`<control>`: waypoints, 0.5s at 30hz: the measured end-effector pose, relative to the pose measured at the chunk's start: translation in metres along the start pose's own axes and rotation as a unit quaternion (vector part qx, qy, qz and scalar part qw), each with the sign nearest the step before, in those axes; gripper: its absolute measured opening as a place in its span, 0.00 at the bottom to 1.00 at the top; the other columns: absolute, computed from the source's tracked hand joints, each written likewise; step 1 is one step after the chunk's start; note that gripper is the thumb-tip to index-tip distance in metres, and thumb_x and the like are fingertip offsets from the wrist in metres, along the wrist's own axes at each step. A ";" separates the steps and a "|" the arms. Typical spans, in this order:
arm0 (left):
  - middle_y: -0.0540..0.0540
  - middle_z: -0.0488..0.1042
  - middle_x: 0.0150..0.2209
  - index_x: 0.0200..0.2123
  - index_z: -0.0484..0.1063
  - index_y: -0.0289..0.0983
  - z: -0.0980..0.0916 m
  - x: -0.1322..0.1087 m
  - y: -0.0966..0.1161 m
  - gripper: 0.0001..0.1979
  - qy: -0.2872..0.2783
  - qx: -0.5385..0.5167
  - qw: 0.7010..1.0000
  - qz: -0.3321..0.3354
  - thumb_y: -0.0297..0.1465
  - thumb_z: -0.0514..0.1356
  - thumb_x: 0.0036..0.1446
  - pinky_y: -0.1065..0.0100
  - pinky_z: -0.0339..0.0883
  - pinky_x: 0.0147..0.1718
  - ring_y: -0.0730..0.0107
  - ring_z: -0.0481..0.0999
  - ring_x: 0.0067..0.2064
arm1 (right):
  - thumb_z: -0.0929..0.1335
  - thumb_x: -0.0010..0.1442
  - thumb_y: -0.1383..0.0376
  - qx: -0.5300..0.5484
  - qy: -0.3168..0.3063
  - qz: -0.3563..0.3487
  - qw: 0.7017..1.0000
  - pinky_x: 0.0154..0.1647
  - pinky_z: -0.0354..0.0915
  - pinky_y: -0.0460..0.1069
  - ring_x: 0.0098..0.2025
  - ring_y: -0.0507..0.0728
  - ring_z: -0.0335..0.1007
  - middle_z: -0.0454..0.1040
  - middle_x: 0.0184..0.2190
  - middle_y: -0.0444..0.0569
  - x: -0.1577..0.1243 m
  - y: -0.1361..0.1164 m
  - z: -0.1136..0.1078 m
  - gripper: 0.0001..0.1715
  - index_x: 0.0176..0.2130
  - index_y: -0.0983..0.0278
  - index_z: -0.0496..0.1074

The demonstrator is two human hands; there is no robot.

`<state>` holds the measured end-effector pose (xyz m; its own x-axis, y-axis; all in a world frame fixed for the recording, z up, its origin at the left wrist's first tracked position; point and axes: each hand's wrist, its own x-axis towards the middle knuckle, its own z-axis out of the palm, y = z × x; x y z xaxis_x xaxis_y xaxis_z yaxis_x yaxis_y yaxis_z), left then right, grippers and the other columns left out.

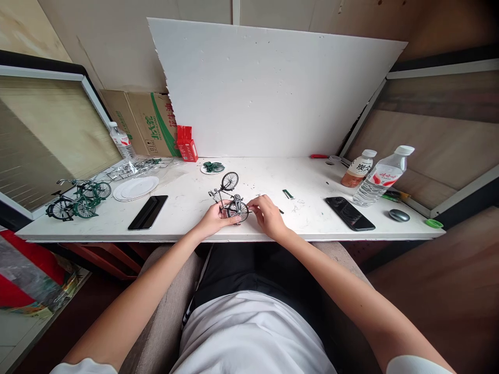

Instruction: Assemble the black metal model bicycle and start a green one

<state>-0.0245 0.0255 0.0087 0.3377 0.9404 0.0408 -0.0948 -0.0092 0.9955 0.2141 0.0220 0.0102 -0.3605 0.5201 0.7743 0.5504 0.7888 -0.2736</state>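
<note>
A small dark model bicycle (234,200) is tilted above the table near its front edge. My left hand (215,221) is closed around its lower side, with the thumb along the rear wheel (237,209). The front wheel (230,181) points away from me. My right hand (268,215) pinches at the right edge of the rear wheel; whatever is between its fingertips is too small to make out. A short dark piece (281,211) shows just right of this hand. Farther right lies a small green part (287,194).
More model bicycles (80,197) stand at the left, near white discs (136,188) and a phone (148,212). Green parts (213,167) lie on another disc behind. At right are a second phone (350,213), bottles (380,175) and a mouse (399,215). A white board (273,93) leans behind.
</note>
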 end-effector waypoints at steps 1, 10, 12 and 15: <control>0.37 0.83 0.52 0.59 0.71 0.36 0.000 0.000 0.000 0.42 0.007 0.005 1.000 -0.004 0.38 0.84 0.45 0.49 0.81 0.55 0.55 0.85 0.51 | 0.61 0.79 0.68 0.002 0.015 0.029 0.999 0.40 0.69 0.54 0.42 0.61 0.71 0.77 0.40 0.52 0.001 0.004 -0.002 0.11 0.49 0.59 0.73; 0.39 0.84 0.49 0.59 0.71 0.35 0.000 0.001 0.000 0.44 0.025 0.006 1.000 -0.007 0.36 0.84 0.42 0.50 0.83 0.53 0.58 0.85 0.48 | 0.69 0.73 0.68 -0.139 -0.101 0.091 0.981 0.48 0.70 0.60 0.47 0.67 0.70 0.81 0.42 0.56 -0.001 0.055 -0.023 0.10 0.44 0.61 0.82; 0.39 0.84 0.49 0.60 0.71 0.35 0.001 0.001 0.001 0.44 0.028 0.006 1.000 -0.012 0.36 0.85 0.42 0.51 0.83 0.53 0.59 0.85 0.48 | 0.70 0.72 0.69 -0.140 -0.110 0.082 0.981 0.48 0.70 0.60 0.46 0.67 0.69 0.81 0.41 0.57 -0.002 0.056 -0.022 0.10 0.45 0.61 0.83; 0.39 0.84 0.49 0.60 0.71 0.35 0.002 0.000 0.002 0.45 0.024 0.000 1.000 -0.014 0.36 0.85 0.42 0.52 0.84 0.51 0.58 0.85 0.47 | 0.70 0.72 0.70 -0.130 -0.121 0.061 0.982 0.48 0.70 0.59 0.46 0.66 0.69 0.81 0.40 0.57 -0.002 0.055 -0.022 0.11 0.42 0.61 0.85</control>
<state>-0.0231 0.0249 0.0112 0.2954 0.9553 0.0092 -0.0868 0.0172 0.9961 0.2614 0.0569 0.0059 -0.4312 0.6927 0.5781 0.7629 0.6220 -0.1762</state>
